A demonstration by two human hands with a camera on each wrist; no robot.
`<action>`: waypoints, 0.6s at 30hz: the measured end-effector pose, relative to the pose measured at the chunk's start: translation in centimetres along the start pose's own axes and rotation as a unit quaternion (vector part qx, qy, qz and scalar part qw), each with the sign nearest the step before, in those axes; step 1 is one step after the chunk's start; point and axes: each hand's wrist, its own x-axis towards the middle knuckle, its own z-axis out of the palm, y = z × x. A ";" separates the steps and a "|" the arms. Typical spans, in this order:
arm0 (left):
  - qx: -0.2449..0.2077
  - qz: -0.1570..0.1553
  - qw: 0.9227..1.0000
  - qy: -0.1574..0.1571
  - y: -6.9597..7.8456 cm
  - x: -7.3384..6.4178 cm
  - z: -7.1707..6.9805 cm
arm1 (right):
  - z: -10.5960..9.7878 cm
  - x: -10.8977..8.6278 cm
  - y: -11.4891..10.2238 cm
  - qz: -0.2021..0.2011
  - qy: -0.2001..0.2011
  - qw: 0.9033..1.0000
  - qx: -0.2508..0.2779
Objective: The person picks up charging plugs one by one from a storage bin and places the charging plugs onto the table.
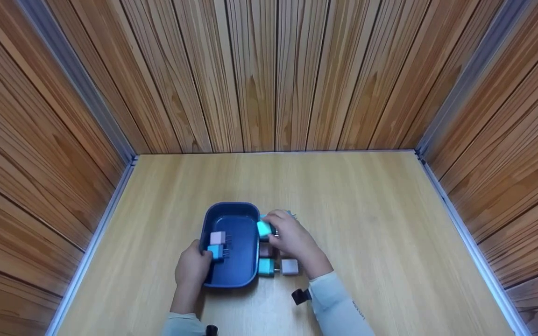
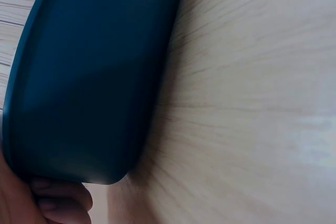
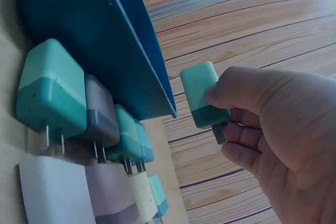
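Observation:
My left hand (image 1: 193,267) grips the left rim of a dark blue plastic tub (image 1: 242,269), thumb over the edge; in the left wrist view, fingers curl by the tub's outer wall (image 2: 94,82). Inside lie a pale pink charger plug (image 1: 217,238) and a blue charger plug (image 1: 215,252). My right hand (image 1: 295,239) pinches a two-tone green charger plug (image 3: 200,90) between thumb and fingers. It is raised above the table, by the tub's right rim.
More charger plugs stand in rows along the tub's right side, including a teal one (image 3: 51,90), a grey-mauve one (image 3: 101,111), a white one (image 3: 55,190) and a cream one (image 3: 142,195). Wood-panelled walls (image 1: 259,74) enclose the wooden tabletop (image 1: 371,210).

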 end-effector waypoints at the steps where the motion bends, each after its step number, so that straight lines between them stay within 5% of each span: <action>1: 0.000 0.000 1.000 0.000 0.0 0.0 0.0 | 0.0 -0.1 0.1 0.005 0.000 1.000 0.003; 11: -0.005 -0.013 1.000 -0.009 0.1 0.0 0.0 | -0.2 -0.2 1.5 0.056 0.006 0.998 0.036; 18: 0.009 0.005 1.000 0.005 0.1 -0.1 0.0 | -0.5 0.0 2.3 0.047 0.017 0.999 0.009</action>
